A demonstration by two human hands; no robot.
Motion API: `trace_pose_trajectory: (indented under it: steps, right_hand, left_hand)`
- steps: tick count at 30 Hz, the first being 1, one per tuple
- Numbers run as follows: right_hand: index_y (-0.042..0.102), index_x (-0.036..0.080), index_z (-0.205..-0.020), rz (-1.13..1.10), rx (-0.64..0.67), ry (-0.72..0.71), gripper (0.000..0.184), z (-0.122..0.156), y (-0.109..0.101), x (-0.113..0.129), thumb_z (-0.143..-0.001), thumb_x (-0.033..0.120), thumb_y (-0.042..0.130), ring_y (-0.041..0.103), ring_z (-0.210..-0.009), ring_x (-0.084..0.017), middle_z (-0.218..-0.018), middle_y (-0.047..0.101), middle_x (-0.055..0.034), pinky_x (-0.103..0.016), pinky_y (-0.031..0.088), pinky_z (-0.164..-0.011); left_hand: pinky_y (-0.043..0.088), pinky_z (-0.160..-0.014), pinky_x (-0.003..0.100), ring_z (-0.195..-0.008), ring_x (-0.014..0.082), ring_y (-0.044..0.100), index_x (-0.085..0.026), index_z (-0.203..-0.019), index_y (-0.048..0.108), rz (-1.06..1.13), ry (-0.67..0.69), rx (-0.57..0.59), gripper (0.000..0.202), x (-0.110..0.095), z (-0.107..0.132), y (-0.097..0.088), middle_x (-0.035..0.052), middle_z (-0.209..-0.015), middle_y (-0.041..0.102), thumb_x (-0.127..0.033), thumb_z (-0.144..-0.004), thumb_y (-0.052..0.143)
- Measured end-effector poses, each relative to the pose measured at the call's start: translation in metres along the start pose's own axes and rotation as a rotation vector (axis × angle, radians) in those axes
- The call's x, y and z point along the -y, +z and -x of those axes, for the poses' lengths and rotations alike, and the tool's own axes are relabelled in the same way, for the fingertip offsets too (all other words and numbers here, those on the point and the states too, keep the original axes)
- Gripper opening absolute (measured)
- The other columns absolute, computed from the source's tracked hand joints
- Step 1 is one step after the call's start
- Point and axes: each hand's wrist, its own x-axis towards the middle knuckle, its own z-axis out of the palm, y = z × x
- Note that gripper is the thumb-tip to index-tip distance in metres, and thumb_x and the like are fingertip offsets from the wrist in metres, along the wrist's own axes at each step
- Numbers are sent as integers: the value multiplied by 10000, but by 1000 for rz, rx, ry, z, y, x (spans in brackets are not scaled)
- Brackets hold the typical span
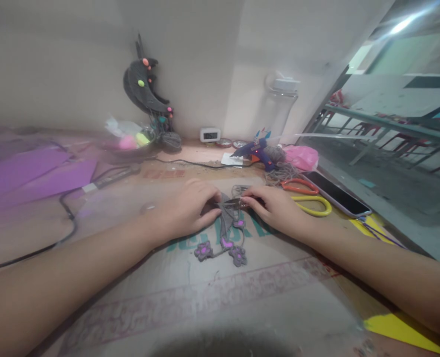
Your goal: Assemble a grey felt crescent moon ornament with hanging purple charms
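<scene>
Between the thumb and fingers of my left hand (190, 210) is the upper end of a grey yarn-covered craft piece (226, 223) with purple patches. Small grey flowers with purple centres (204, 251) hang from its lower end on thin cords and lie on the table. My right hand (270, 206), just to the right, pinches a thin dark pointed piece (233, 202) whose tip touches the grey piece. Its exact kind is too small and blurred to tell. Both hands are closed, their fingertips a short gap apart.
A blue hot glue gun (256, 151) stands behind my right hand, near grey yarn (279, 171). Red (300, 186) and yellow scissor handles (316, 206) lie beside a phone (337, 192). At the back are a small clock (210, 134) and a dark crescent decoration (140, 87). Purple sheets (30, 171) lie left.
</scene>
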Motion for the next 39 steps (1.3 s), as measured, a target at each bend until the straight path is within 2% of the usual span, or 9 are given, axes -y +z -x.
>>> trace_pose_trajectory:
  steps: [5, 8, 14, 20, 25, 32, 36, 39]
  right_hand:
    - [669, 194, -899, -48, -40, 15, 216, 0, 0, -1, -968, 296, 491, 629, -727, -178, -817, 717, -39, -267, 410, -653]
    - [665, 195, -903, -74, -57, 35, 216, -1, 0, 0, -970, 289, 482, 632, -731, -177, -830, 720, -37, -267, 413, -652]
    - [670, 198, -886, -62, -10, 36, 225, -1, 1, -1, -963, 313, 492, 628, -730, -184, -815, 716, -35, -273, 411, -654]
    - [645, 190, -891, -204, -163, 92, 194, -2, -1, -4, -949, 293, 490, 623, -745, -171, -798, 690, -23, -255, 428, -678]
    - [622, 189, -876, -217, -187, 53, 200, 1, -2, -2, -955, 292, 470, 607, -716, -158, -774, 665, -16, -244, 423, -662]
    - [610, 191, -871, -205, -187, 43, 188, -1, -3, 0, -957, 277, 466, 589, -687, -152, -753, 644, -14, -249, 417, -640]
    - [597, 201, -865, -249, -263, 25, 184, 4, -6, 5, -965, 275, 462, 575, -650, -145, -740, 640, -8, -252, 423, -619]
    - [603, 203, -892, -264, -290, -40, 173, 11, -8, 12, -972, 270, 465, 581, -658, -142, -762, 652, -12, -252, 434, -632]
  left_hand:
    - [430, -825, 372, -856, 214, 572, -182, -826, 554, -21, 17, 26, 223, 1, 0, -1, 49, -888, 649, -379, -933, 549]
    - [423, -847, 368, -856, 206, 584, -178, -850, 570, -23, 30, 29, 216, 2, -1, -1, 43, -880, 656, -368, -948, 540]
    - [417, -879, 353, -887, 205, 610, -178, -890, 616, -49, 44, -2, 186, 6, -3, 3, 30, -885, 684, -352, -941, 577]
    - [418, -819, 329, -844, 190, 600, -197, -883, 623, -28, 37, -55, 69, 7, -3, 5, 9, -853, 676, -246, -925, 598]
    - [418, -812, 344, -855, 203, 581, -188, -898, 614, -51, 58, -47, 137, 7, -2, 3, 33, -872, 656, -298, -950, 551]
    - [414, -807, 357, -847, 210, 537, -181, -876, 599, -112, 109, -15, 208, 3, -2, 0, 42, -835, 622, -164, -968, 414]
    - [434, -839, 375, -886, 217, 564, -174, -933, 611, -15, 22, -67, 230, -2, 0, -3, 65, -907, 643, -238, -992, 398]
    - [437, -892, 383, -977, 220, 579, -181, -1032, 635, 98, -26, -83, 225, -7, 0, -3, 67, -1013, 667, -302, -993, 450]
